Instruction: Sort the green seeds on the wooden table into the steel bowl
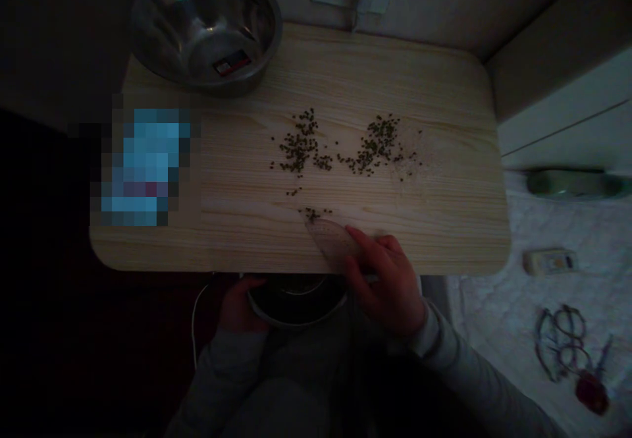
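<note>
My right hand (382, 273) pinches a thin see-through plastic piece with a curved edge, much like a protractor (333, 237), at the table's near edge. Its tip touches a small cluster of dark beans (312, 214). Below the table edge, my left hand (244, 306) grips the rim of a dark round bowl (299, 303), partly hidden under the tabletop. Farther back on the wooden table (237, 227) lie two loose heaps of small dark green beans, a left heap (299, 148) and a right heap (378, 145). Pale fine grains (415, 161) lie beside the right heap.
A large steel basin (207, 36) stands at the back left. A blurred-out lit screen (148, 168) lies on the table's left. On the white bedding (494, 332) at right are a green object (567, 183), a remote-like device (550, 262) and tangled cords (567, 339).
</note>
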Motion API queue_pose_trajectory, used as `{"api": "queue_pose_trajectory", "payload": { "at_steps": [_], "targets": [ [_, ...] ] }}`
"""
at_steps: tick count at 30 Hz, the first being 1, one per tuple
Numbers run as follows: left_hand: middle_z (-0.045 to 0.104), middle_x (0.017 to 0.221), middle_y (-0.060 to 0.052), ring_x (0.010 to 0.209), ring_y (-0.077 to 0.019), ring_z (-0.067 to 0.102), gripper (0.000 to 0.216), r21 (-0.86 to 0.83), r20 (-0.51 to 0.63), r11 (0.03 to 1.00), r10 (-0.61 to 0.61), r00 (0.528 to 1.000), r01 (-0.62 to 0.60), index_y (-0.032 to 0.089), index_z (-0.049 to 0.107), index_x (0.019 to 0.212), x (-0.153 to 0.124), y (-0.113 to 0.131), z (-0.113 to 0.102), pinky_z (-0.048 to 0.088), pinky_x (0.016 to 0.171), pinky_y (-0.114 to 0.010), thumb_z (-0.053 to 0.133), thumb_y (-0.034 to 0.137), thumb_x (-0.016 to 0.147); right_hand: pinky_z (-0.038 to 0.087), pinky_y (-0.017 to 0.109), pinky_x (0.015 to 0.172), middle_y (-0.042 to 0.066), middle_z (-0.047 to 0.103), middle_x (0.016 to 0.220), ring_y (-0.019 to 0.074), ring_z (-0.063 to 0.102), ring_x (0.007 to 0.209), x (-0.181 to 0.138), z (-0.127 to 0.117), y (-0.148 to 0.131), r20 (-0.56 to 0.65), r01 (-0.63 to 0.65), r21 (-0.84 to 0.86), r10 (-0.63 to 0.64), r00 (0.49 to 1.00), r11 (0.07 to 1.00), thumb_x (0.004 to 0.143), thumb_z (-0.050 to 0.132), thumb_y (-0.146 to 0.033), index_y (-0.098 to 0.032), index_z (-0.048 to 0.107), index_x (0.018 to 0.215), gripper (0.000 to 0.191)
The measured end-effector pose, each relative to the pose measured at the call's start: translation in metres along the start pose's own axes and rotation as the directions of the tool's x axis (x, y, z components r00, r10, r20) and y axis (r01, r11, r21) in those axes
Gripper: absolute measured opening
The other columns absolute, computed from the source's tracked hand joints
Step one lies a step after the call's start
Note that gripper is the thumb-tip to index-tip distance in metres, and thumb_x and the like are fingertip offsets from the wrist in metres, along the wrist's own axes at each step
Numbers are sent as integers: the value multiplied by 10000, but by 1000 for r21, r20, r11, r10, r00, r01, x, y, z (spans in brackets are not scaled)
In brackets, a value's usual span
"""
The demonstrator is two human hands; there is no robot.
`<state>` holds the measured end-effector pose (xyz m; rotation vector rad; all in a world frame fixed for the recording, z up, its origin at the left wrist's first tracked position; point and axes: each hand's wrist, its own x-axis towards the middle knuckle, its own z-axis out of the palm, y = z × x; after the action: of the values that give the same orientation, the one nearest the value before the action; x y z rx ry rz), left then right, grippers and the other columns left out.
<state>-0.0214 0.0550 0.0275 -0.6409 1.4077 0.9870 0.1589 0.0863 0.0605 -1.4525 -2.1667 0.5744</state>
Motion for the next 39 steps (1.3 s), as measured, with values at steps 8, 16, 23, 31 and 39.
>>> {"api": "queue_pose_trajectory", "payload": {
  "at_steps": [8, 16, 23, 31, 39],
  "targets": [
    [614, 504, -20, 669, -184, 595, 181, -10, 11, 1000, 7, 1000, -7, 141, 571, 480, -1, -3, 2, 471, 673, -306, 448, 20, 534, 378, 305, 623, -10, 515, 543, 123, 466, 555, -1, -4, 5, -21, -41, -8, 41, 999, 999, 721, 407, -207, -164, 414, 1116, 397],
    [629, 553, -40, 765, -218, 583, 191, -30, 57, 999, -14, 998, 16, 132, 583, 514, -6, -2, 4, 449, 735, -343, 444, 1, 519, 384, 305, 618, -12, 506, 539, 122, 465, 555, 3, -5, 5, -23, -43, -9, 43, 999, 999, 728, 398, -216, -165, 408, 1116, 391],
    [615, 506, -21, 754, -218, 584, 190, -6, 50, 1000, 15, 999, -14, 159, 570, 483, -1, -3, 2, 463, 705, -353, 447, 21, 529, 395, 305, 603, -10, 505, 548, 119, 466, 540, -4, -8, 7, -25, -79, -7, 79, 997, 997, 730, 398, -225, -176, 410, 1114, 388],
    [589, 456, 1, 727, -197, 588, 206, -12, 34, 1000, -2, 999, 3, 172, 557, 462, 0, -2, 1, 471, 680, -318, 435, 31, 550, 395, 286, 549, -5, 501, 563, 117, 449, 533, -6, -16, 15, -61, -163, -23, 161, 985, 986, 720, 415, -245, -186, 430, 1100, 385],
    [609, 500, -4, 688, -185, 594, 201, -23, 9, 1000, -21, 1000, 21, 155, 585, 528, 0, -3, 2, 474, 669, -317, 432, 26, 555, 390, 270, 505, 1, 495, 581, 118, 452, 542, -9, -26, 23, -84, -212, 63, 217, 973, 975, 724, 425, -262, -187, 410, 1118, 401]
  ]
}}
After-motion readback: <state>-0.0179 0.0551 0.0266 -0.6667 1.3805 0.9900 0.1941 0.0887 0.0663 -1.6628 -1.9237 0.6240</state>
